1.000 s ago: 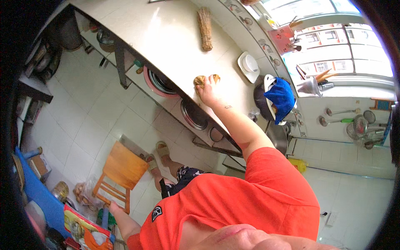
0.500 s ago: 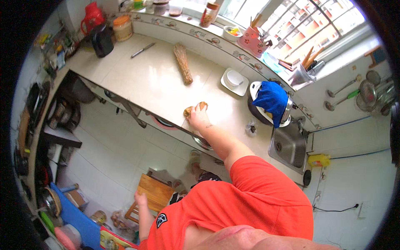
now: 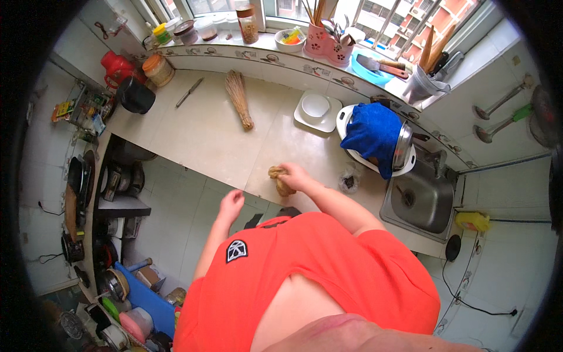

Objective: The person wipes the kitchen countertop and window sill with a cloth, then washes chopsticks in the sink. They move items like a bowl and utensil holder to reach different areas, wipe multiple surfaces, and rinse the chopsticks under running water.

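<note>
Near the counter's front edge, my right hand is closed on a crumpled yellow-brown cloth. Part of the cloth bunches out below the fingers; I cannot tell whether it touches the counter. My left hand hovers at the front edge with its fingers curled in, and nothing shows in it. Farther back on the pale counter lie a straw whisk broom and a knife. A small clear plastic bag with something dark inside rests to the right of my right hand.
A white bowl on a square dish stands by the tiled back wall. Right of it is a white basin under a blue cloth, beside the steel sink. A black container and red thermos stand far left.
My left hand has risen from beside a wooden stool to the counter's edge; the stool is out of view. The cloth is now bunched below my right hand. The view has shifted.
</note>
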A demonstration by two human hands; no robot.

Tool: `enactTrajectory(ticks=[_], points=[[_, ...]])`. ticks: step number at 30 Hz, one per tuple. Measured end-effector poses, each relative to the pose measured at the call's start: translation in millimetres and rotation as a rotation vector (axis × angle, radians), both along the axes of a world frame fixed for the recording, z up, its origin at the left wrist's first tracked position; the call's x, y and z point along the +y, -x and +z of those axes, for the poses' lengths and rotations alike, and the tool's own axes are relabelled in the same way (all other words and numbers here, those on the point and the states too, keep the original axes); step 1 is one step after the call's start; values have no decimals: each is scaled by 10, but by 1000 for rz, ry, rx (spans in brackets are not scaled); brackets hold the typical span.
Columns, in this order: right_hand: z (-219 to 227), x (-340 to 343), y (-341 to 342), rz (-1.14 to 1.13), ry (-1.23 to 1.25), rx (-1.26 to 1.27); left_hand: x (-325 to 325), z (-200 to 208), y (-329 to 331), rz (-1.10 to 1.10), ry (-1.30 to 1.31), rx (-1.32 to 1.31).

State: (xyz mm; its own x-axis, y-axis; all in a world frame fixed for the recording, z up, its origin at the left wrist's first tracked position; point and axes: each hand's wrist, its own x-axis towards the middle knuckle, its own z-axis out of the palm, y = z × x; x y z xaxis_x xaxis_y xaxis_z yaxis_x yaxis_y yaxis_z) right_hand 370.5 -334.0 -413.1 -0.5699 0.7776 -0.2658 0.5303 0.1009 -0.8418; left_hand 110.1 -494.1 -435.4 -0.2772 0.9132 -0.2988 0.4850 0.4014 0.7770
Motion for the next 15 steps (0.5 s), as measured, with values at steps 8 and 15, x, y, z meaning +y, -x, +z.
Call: enactTrajectory(ticks=[8, 15], points=[[539, 21, -820, -292, 84, 491, 2388, 1453, -646, -325, -407, -2], [992, -72, -923, -594, 170, 729, 4441, 2570, -1168, -532, -617, 258]])
